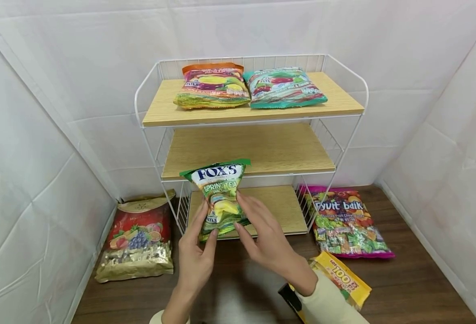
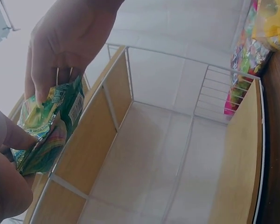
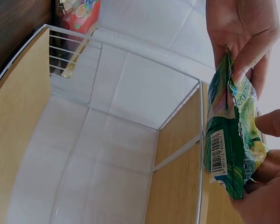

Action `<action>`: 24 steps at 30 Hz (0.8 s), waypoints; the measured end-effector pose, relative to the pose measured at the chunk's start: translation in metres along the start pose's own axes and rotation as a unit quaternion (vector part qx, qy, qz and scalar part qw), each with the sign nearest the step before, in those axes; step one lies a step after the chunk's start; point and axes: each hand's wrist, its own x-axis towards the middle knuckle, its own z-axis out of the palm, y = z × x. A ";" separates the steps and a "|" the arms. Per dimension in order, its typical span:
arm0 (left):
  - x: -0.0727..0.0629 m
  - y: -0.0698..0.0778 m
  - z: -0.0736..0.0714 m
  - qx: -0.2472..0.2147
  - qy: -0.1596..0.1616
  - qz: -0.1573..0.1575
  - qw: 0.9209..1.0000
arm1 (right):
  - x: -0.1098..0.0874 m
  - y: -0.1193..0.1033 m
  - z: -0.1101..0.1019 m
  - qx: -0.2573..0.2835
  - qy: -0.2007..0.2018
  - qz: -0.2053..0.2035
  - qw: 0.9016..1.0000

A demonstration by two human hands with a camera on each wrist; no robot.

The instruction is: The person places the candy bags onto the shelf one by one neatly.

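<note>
Both hands hold a green candy bag [image 1: 221,198] lettered FOX'S Spring Tea, its front facing up toward the head camera, before the middle and lower boards of a rack. My left hand [image 1: 195,256] grips the bag's lower left side, thumb in front. On the lower right side, my right hand [image 1: 268,236] pinches it between thumb and fingers. In the right wrist view the bag's edge shows a barcode [image 3: 218,153]. The three-tier rack has a bare wooden middle board [image 1: 246,144] behind the bag.
On the top board lie an orange candy bag [image 1: 213,85] and a teal candy bag [image 1: 284,87]. A red and gold bag [image 1: 138,238] rests left of the rack, a purple-edged Fruit candy bag [image 1: 347,222] right. A yellow bag [image 1: 343,279] lies by the right forearm.
</note>
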 end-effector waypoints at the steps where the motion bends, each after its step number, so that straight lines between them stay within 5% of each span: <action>1: 0.002 0.000 0.000 0.004 0.000 0.003 1.000 | 0.001 0.001 0.000 0.001 -0.002 -0.001 1.000; 11: 0.013 -0.006 -0.003 0.010 0.001 -0.001 1.000 | 0.013 0.007 0.001 0.009 -0.022 -0.001 1.000; 24: 0.025 -0.008 -0.009 -0.079 -0.008 -0.031 0.996 | 0.025 0.015 -0.001 -0.003 -0.044 -0.013 0.999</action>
